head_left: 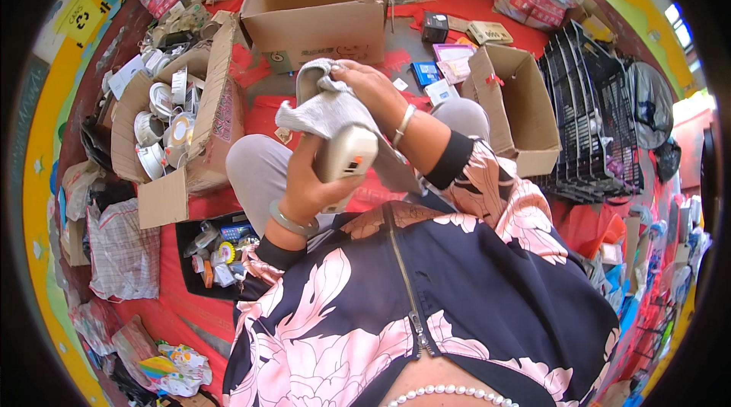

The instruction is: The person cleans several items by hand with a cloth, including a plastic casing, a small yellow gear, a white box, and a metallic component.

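Note:
My left hand (306, 182) is wrapped round an off-white, rounded device (352, 150) with a small orange and black mark on its end; I cannot tell its exact kind. A grey cloth (316, 106) is bunched over the device's far end. Gripped in my right hand (373, 91), the cloth is pressed against the device, its loose edge hanging to the left. Both hands meet in front of my chest, above my knees. The far end of the device is hidden under the cloth.
A cardboard box (222, 95) at left holds round white fittings (161, 101). Below it sits a black tray (185, 274) of small items. An open carton (316, 34) stands ahead. At right are a smaller box (502, 114), small packets (455, 64) and a black crate (586, 114).

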### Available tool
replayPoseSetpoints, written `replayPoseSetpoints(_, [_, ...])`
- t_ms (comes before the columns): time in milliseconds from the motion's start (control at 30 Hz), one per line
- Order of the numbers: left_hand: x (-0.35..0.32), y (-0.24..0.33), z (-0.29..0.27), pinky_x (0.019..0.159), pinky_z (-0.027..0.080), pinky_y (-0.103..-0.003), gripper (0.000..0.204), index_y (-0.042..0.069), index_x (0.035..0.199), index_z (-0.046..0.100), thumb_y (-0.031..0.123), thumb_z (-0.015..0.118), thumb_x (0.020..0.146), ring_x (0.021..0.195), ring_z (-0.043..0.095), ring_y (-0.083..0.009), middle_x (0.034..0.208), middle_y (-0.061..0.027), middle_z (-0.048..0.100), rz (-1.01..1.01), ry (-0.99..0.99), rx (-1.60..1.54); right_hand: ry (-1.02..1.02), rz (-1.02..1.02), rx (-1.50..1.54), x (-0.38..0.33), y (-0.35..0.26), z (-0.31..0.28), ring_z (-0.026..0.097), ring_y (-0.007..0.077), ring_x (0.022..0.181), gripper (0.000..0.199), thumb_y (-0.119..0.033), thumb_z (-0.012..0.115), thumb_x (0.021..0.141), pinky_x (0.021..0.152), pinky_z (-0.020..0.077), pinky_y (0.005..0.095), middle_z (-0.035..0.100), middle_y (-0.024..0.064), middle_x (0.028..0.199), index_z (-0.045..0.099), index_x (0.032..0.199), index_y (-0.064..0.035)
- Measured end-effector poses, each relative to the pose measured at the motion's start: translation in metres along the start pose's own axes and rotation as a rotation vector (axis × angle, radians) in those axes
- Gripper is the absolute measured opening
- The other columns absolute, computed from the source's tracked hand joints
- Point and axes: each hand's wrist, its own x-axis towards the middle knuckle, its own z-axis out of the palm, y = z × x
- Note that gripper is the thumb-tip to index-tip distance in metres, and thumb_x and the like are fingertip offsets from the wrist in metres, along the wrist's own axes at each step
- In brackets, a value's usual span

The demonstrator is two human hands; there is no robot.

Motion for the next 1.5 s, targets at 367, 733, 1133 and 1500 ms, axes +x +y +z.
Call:
replayPoseSetpoints(367, [-0.003, 0.0, -0.01, 0.088, 0.046, -0.031, 0.083, -0.003, 0.137, 0.034, 0.014, 0.064, 0.061, 0.106, 0.055, -0.0209, 0.124, -0.0131, 0.051, -0.041, 0.194, -0.406, -0.006, 0.103, 0.685, -0.019, -0.037, -0.036, 0.063, 0.027, 0.086, 0.029, -0.029, 0.045, 0.094, 0.075, 0.0526, 0.0395, 0.064, 0.0129, 0.1, 0.059, 0.104, -0.0056])
replayPoseSetpoints(733, [0.002, -0.01, -0.005, 0.086, 0.046, -0.031, 0.06, -0.004, 0.124, 0.043, 0.004, 0.068, 0.07, 0.098, 0.057, -0.0178, 0.11, -0.0102, 0.056, -0.112, 0.008, -0.274, 0.01, -0.428, -0.695, -0.032, -0.005, 0.032, 0.057, 0.033, 0.104, 0.025, -0.017, 0.052, 0.085, 0.093, 0.0433, 0.0334, 0.062, 0.0232, 0.101, 0.064, 0.098, 0.0007])
replayPoseSetpoints(1133, [-0.009, -0.01, -0.003, 0.09, 0.048, -0.04, 0.061, 0.0, 0.128, 0.043, 0.032, 0.055, 0.078, 0.103, 0.058, -0.0267, 0.117, -0.0148, 0.055, -0.152, 0.246, -0.913, -0.116, 0.192, 0.468, -0.01, 0.052, -0.041, 0.063, 0.0226, 0.09, 0.034, -0.028, 0.057, 0.088, 0.082, 0.0503, 0.0376, 0.065, 0.0115, 0.099, 0.06, 0.108, -0.0015])
replayPoseSetpoints(1500, [0.031, -0.023, -0.014, 0.095, 0.045, -0.035, 0.059, 0.006, 0.133, 0.04, 0.05, 0.032, 0.096, 0.113, 0.054, -0.0216, 0.128, -0.0087, 0.051, -0.135, 0.331, -0.676, -0.064, 0.27, 0.774, -0.041, 0.031, 0.004, 0.063, 0.0233, 0.096, 0.055, -0.05, 0.055, 0.086, 0.086, 0.0515, 0.0371, 0.063, 0.012, 0.112, 0.054, 0.118, -0.0058])
